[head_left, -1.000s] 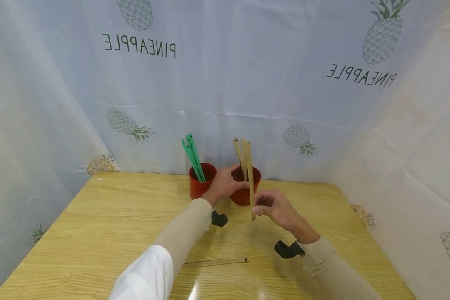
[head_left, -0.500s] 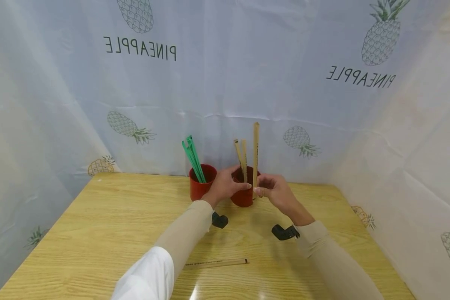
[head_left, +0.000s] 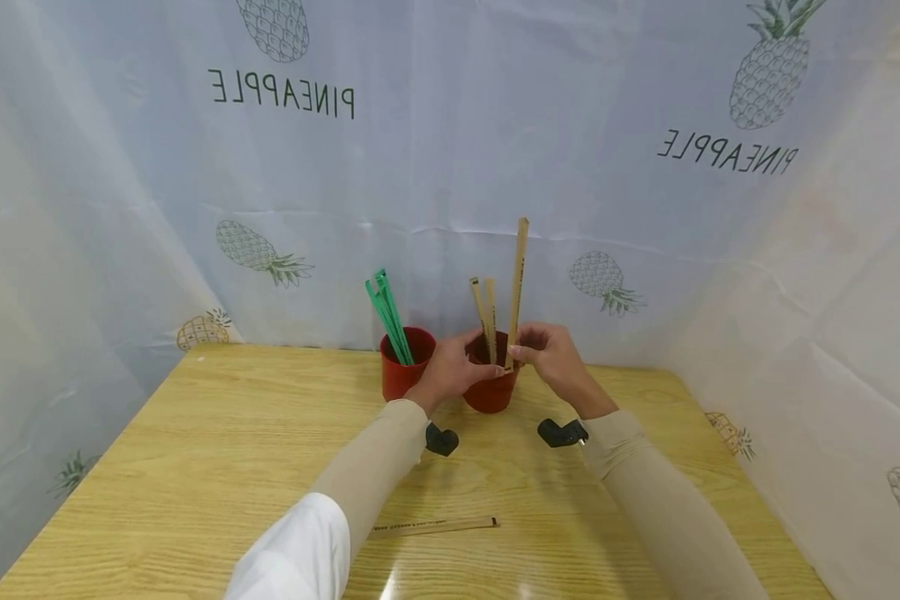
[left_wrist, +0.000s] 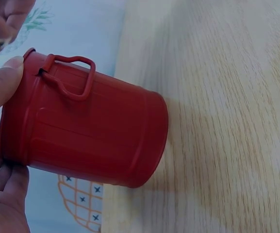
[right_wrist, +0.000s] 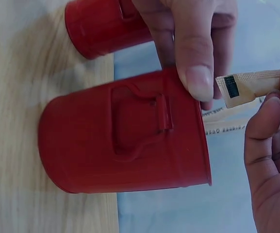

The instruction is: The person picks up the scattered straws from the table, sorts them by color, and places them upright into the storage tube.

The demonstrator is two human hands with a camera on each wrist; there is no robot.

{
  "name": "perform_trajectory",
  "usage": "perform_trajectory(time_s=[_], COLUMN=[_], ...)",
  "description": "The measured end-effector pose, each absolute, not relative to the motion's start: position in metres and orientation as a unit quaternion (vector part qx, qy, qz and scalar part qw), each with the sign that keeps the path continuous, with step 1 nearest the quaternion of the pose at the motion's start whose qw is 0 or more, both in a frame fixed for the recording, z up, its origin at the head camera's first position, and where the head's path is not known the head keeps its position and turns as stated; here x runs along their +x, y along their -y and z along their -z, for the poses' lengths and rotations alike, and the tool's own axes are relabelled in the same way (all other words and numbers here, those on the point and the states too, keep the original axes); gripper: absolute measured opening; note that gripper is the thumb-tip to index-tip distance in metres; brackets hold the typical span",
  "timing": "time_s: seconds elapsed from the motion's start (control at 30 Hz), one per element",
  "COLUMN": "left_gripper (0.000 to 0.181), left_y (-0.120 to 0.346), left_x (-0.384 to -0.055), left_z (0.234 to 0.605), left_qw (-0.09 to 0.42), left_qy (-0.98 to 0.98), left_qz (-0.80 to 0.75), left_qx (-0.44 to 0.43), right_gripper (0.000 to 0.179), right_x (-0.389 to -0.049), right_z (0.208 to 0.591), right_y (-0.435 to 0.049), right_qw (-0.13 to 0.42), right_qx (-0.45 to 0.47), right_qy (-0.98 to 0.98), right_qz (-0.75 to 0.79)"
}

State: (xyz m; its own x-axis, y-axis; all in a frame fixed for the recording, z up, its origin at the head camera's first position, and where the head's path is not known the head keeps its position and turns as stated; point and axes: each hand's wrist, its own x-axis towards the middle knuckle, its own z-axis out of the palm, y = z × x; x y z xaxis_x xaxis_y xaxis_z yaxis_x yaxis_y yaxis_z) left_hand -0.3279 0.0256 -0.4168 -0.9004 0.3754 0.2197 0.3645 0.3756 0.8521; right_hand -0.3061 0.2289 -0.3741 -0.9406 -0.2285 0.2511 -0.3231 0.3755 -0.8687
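At the back of the table, my left hand grips the rim of the right-hand red metal bucket, thumb at the front edge and fingers around the far side. My right hand pinches a long, narrow tan paper-wrapped stick near its lower end. It is nearly upright, leaning slightly right. In the right wrist view, the dark-marked end of this wrapped stick is just beyond the bucket's rim, apart from it. More tan wrapped sticks stand inside that bucket.
Left of it stands another red bucket holding several green wrapped sticks. One tan wrapped stick lies flat near the front, partly hidden by my left sleeve. A pineapple-print curtain hangs behind the wooden table.
My right hand has moved up and away from me with the tan wrapped stick, lifting its lower end from below the bucket's rim to the rim's height. My left hand has stayed on the bucket.
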Motion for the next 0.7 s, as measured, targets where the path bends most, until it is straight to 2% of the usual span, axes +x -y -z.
perform_trajectory(time_s=[0.27, 0.7], left_gripper=[0.074, 0.077], left_y=[-0.026, -0.024], left_x=[-0.329, -0.328], left_z=[0.42, 0.417], left_qw=[0.008, 0.008], left_qy=[-0.826, -0.83], left_qz=[-0.516, -0.512], left_qx=[0.227, 0.221], right_gripper=[0.005, 0.011], right_x=[-0.323, -0.343], right_z=[0.369, 0.353], right_y=[-0.227, -0.217], right_qw=[0.059, 0.038], right_qx=[0.14, 0.095], right_qy=[0.837, 0.888], right_qz=[-0.525, -0.449])
